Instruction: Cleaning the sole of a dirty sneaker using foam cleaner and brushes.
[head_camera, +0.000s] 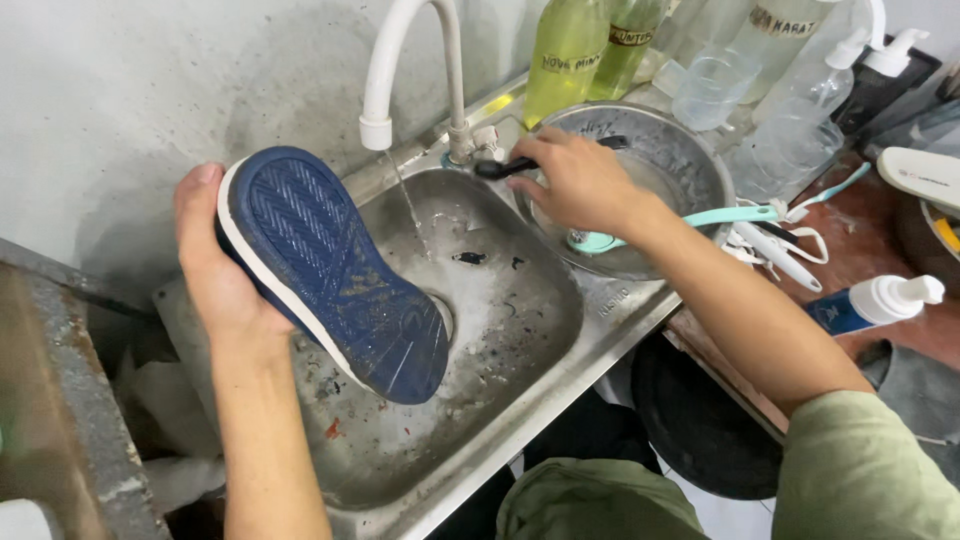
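Observation:
My left hand (215, 270) grips a shoe (335, 270) with a dark blue sole and white edge, sole up, over the steel sink (560, 360). A thin stream of water runs from the white tap (395, 60) just past the shoe's toe. My right hand (580, 180) is closed on the black handle of a brush (505, 167) above a round metal bowl (700, 165) that stands at the sink's right rim. The brush's head is hidden behind my hand.
A teal brush (690, 220) lies in the bowl. Green and clear bottles (565, 50) and spray bottles (800, 110) stand behind it. White brushes (775, 250) and a blue-and-white tube (870, 300) lie on the reddish counter at right. A concrete wall is behind.

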